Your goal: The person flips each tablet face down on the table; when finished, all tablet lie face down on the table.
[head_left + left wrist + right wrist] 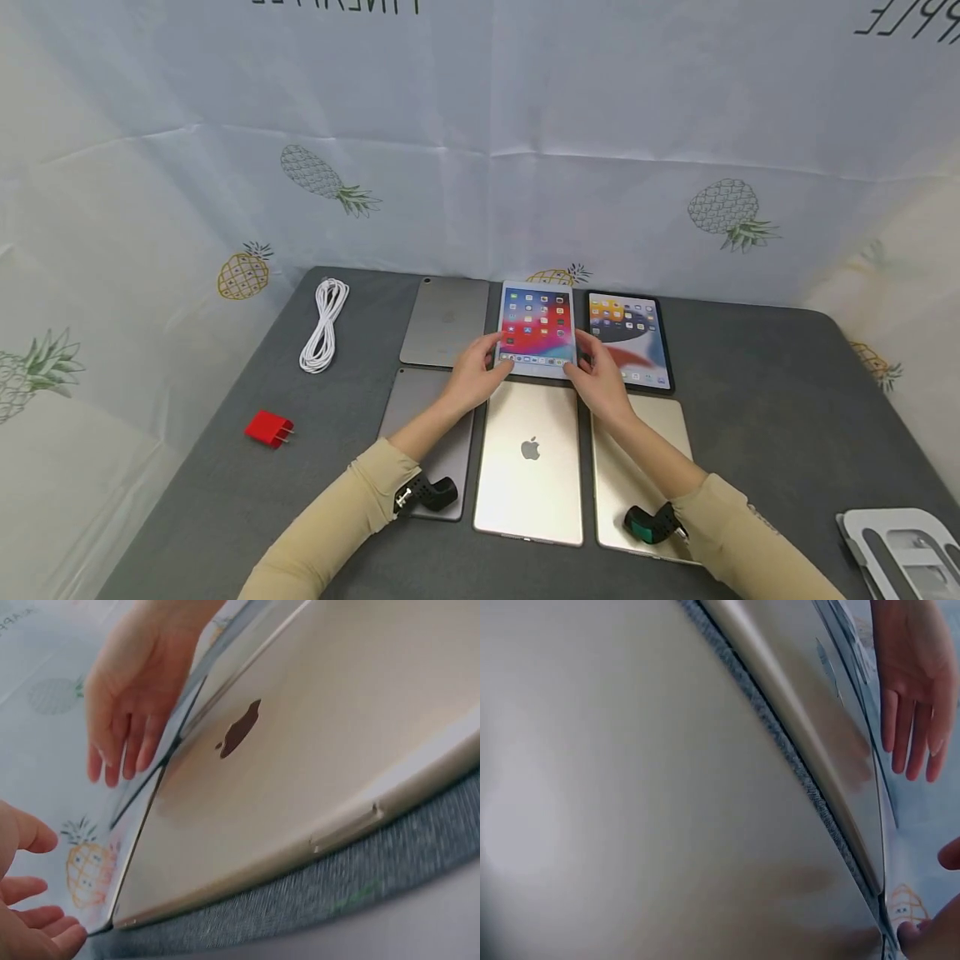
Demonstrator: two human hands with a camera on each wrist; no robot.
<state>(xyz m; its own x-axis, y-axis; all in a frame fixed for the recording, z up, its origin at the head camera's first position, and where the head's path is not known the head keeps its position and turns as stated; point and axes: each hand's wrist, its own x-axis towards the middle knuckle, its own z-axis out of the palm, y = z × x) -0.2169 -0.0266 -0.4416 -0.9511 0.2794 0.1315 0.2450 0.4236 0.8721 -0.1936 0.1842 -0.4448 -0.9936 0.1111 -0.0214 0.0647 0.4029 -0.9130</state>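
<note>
hands are flanking the white tablet (536,333) in the back row's middle: left hand (472,375) and right hand (600,379), fingers loosely spread, are touching its near corners; gripping it likely comes next.

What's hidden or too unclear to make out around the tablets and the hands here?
- Head view: the lit white tablet has its lower edge covered by the left hand and right hand; icons too small.
- Head view: stand cut off by frame corner.
- Right wrist view: gold tablet blurred.
</note>
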